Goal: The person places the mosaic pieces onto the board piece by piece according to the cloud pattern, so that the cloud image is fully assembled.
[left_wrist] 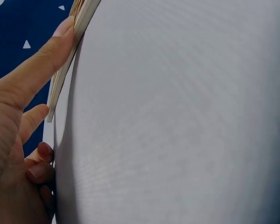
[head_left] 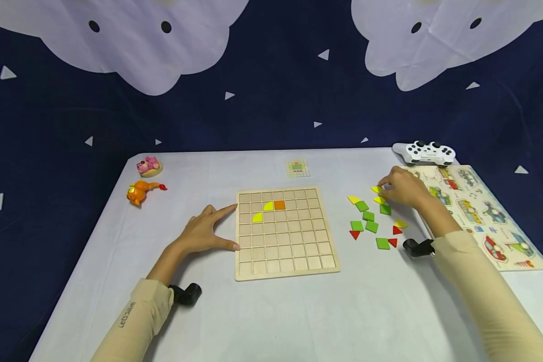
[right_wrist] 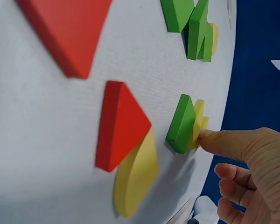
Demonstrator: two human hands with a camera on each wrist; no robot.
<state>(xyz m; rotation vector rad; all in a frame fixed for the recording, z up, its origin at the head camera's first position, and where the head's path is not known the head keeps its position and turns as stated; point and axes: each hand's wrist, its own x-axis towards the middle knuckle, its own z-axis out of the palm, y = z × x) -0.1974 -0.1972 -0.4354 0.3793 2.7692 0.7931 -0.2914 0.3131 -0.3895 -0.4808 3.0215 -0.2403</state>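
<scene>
While the left hand (head_left: 202, 234) lies flat, fingers spread, against the near-left edge of the square wooden grid board (head_left: 286, 232), the right hand (head_left: 401, 188) reaches into the loose tiles and pinches a small yellow quarter-round wooden piece (head_left: 376, 189) at its fingertips. Step in hand, judged: picking a tile. Next calls for lifting it clear of the adjacent green square tile (right_wrist: 181, 123) and carrying it leftward to a board cell.

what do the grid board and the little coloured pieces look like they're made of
Grid board: most likely light, unpainted wood with a matt finish; the pale tan surface and the layered edge in the left wrist view suggest plywood. Coloured pieces, such as the red triangle and green square: thick, flat, crisp-edged slabs in opaque matt colour, probably painted wood, though plastic or dense foam cannot be ruled out.
</scene>
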